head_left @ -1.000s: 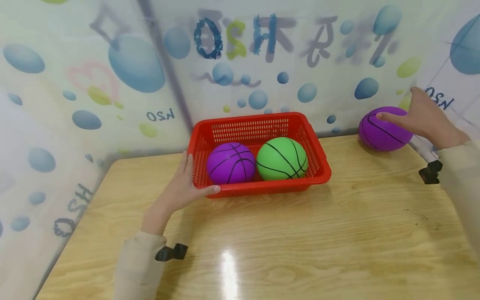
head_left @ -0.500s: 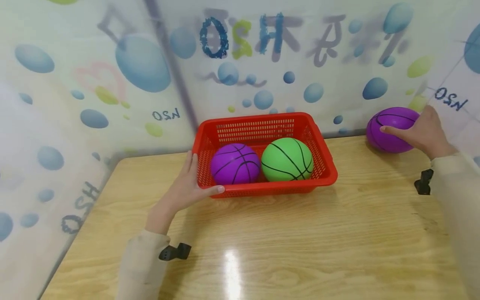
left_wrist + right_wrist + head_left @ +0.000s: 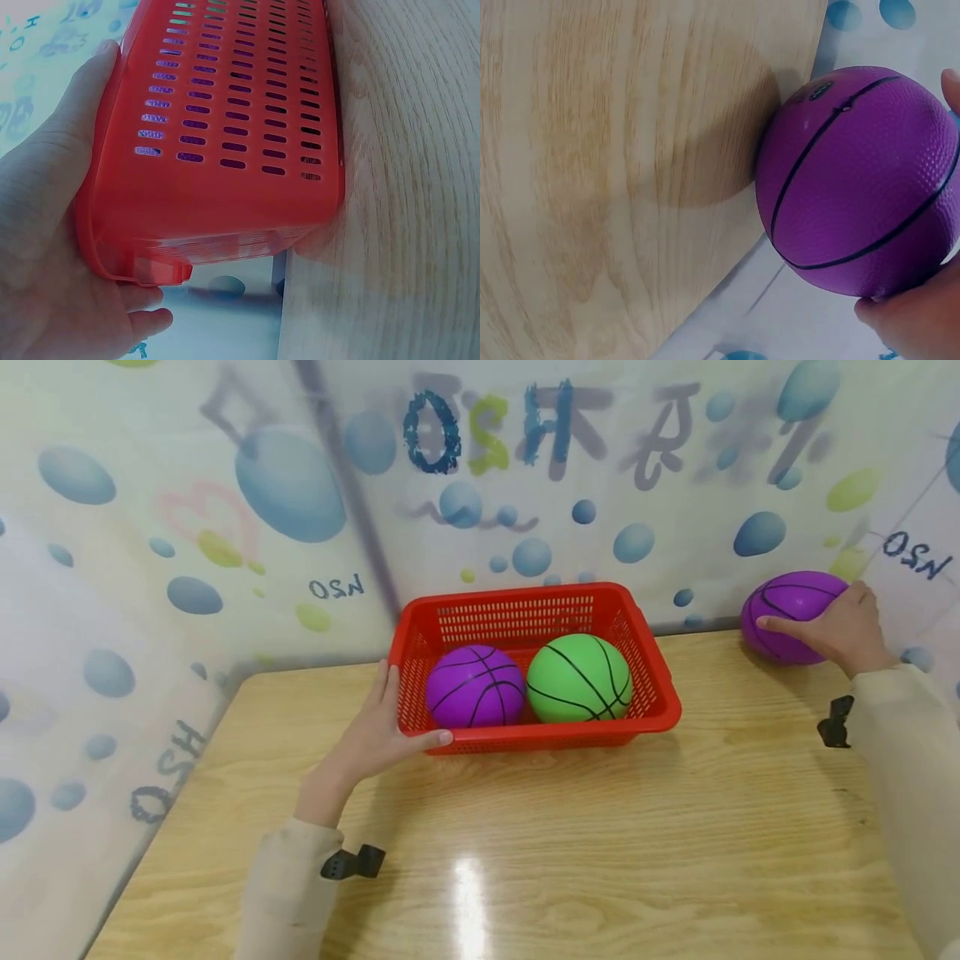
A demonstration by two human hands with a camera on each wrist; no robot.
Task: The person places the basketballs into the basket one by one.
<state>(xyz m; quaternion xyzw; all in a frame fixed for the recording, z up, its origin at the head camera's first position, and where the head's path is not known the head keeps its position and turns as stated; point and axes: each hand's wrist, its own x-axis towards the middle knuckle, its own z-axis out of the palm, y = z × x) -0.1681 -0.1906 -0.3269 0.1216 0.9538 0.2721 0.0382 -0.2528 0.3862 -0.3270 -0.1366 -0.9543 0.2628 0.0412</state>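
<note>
A red plastic basket with slotted sides stands on the wooden table against the back wall. In it lie a purple ball and a green ball, side by side, both with black basketball lines. My left hand grips the basket's left front corner, thumb along the front rim and fingers at the left side. At the table's far right corner, my right hand holds another purple ball, thumb on its near side. In the right wrist view this ball sits right at the table edge.
The wooden table reaches back to a pale wall sheet printed with blue and green drops and letters. A similar sheet borders the left side. Dark wrist cameras hang from both sleeves.
My right hand has come down onto the purple ball at the right, its fingers now around the far side. The left hand stays at the basket corner. The head view has shifted slightly.
</note>
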